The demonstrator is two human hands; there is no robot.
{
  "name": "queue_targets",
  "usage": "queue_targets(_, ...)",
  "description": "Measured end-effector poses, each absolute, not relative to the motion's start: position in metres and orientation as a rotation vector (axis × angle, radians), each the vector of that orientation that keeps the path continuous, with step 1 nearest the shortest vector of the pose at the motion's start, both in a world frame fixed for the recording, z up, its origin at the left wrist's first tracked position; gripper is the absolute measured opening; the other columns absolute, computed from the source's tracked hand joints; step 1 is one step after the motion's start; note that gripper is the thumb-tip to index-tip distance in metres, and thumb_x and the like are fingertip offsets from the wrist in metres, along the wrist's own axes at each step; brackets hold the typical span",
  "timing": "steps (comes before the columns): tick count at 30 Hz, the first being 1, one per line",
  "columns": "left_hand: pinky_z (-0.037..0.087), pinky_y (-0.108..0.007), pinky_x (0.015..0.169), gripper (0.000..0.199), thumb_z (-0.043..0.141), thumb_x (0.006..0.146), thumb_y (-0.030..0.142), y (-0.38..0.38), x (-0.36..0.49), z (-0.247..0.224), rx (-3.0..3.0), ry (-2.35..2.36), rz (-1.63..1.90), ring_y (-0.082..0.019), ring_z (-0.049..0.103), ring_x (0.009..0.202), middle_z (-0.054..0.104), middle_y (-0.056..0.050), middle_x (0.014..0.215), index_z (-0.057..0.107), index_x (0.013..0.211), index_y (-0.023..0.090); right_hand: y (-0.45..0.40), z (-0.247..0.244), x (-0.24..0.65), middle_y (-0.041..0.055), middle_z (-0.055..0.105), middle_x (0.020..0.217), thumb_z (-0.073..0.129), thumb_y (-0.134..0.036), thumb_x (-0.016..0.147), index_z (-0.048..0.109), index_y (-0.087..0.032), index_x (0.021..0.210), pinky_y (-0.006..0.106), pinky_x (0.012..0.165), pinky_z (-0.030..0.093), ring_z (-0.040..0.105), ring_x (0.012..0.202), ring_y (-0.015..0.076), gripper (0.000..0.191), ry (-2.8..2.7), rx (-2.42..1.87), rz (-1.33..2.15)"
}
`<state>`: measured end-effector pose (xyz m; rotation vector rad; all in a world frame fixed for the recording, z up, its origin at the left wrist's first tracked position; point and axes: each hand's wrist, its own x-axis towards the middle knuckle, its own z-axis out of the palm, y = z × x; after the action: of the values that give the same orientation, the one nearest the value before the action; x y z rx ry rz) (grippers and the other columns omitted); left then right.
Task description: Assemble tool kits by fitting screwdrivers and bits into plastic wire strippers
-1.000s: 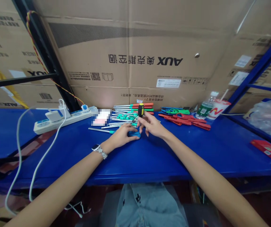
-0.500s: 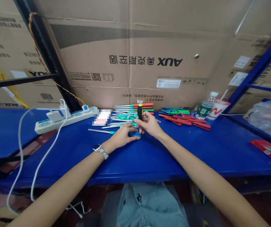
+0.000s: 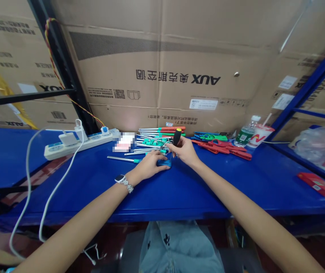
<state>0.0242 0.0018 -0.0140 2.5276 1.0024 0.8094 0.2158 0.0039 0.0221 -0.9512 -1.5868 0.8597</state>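
Observation:
My left hand (image 3: 150, 165) is closed on a rod with a blue handle (image 3: 164, 163), lying flat on the table. Its metal shaft and green collar (image 3: 136, 161) stick out to the left. A screwdriver (image 3: 177, 137) with a black and yellow handle is gripped by my right hand (image 3: 186, 151). It leans to the right, and its thin shaft points down at the end of the blue handle; whether the tip touches is too small to tell. Behind my hands lie several similar rods (image 3: 148, 152) with green collars, some with red handles (image 3: 171, 129).
A white power strip (image 3: 53, 152) with plugs and cables stands at the left. Red plastic pieces (image 3: 222, 147) and green ones (image 3: 215, 137) lie to the right, beside a bottle (image 3: 243, 136) and a paper cup (image 3: 259, 135). A red box (image 3: 318, 184) sits far right. Cardboard (image 3: 179, 49) stands behind.
The screwdriver has gone from nearly upright to leaning right, and its thin shaft now shows. My right hand has shifted slightly right. My left hand keeps its hold; the view has shifted a little.

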Motion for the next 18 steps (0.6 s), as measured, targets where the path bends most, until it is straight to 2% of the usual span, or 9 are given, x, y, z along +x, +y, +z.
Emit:
queue_targets(5, 0.050, -0.047, 0.098, 0.028, 0.078, 0.087, 0.040, 0.001, 0.025, -0.013, 2.520, 0.996, 0.805, -0.031, 0.063, 0.107, 0.069, -0.010, 0.107, 0.077, 0.108, 0.022, -0.003, 0.021, 0.212, -0.0023, 0.067, 0.065, 0.080, -0.057, 0.076, 0.053, -0.024, 0.093, 0.027, 0.040, 0.045, 0.060, 0.043, 0.0158, 0.046, -1.580, -0.967, 0.967)
queue_targets(8, 0.050, -0.047, 0.097, 0.029, 0.078, 0.087, 0.039, 0.000, 0.026, -0.013, 2.536, 1.009, 0.788, -0.032, 0.063, 0.107, 0.069, -0.011, 0.108, 0.077, 0.110, 0.021, -0.004, 0.027, 0.215, -0.0027, 0.066, 0.070, 0.075, -0.062, 0.079, 0.057, -0.023, 0.103, 0.025, 0.039, 0.047, 0.064, 0.049, 0.0150, 0.049, -1.680, -0.909, 1.125)
queue_targets(12, 0.050, -0.047, 0.097, 0.029, 0.078, 0.087, 0.039, 0.001, 0.025, -0.014, 2.527, 1.018, 0.796, -0.030, 0.064, 0.107, 0.068, -0.011, 0.113, 0.076, 0.111, 0.022, 0.000, 0.034, 0.224, 0.0022, 0.070, 0.088, 0.076, -0.063, 0.076, 0.059, -0.020, 0.096, 0.024, 0.039, 0.048, 0.069, 0.059, 0.0160, 0.050, -1.765, -0.871, 1.211)
queue_targets(15, 0.051, -0.047, 0.095, 0.031, 0.078, 0.087, 0.041, 0.002, 0.025, -0.016, 2.518, 1.019, 0.797, -0.029, 0.064, 0.104, 0.068, -0.010, 0.109, 0.076, 0.112, 0.023, 0.002, 0.031, 0.225, 0.0015, 0.067, 0.082, 0.079, -0.057, 0.074, 0.052, -0.022, 0.084, 0.024, 0.037, 0.043, 0.069, 0.057, 0.0172, 0.046, -1.704, -0.922, 1.059)
queue_targets(18, 0.052, -0.047, 0.094, 0.030, 0.078, 0.087, 0.042, 0.002, 0.025, -0.016, 2.515, 1.026, 0.799, -0.029, 0.064, 0.103, 0.068, -0.010, 0.107, 0.076, 0.110, 0.022, 0.002, 0.024, 0.218, -0.0015, 0.063, 0.073, 0.084, -0.054, 0.071, 0.047, -0.024, 0.082, 0.025, 0.036, 0.041, 0.065, 0.050, 0.0168, 0.049, -1.617, -0.974, 0.918)
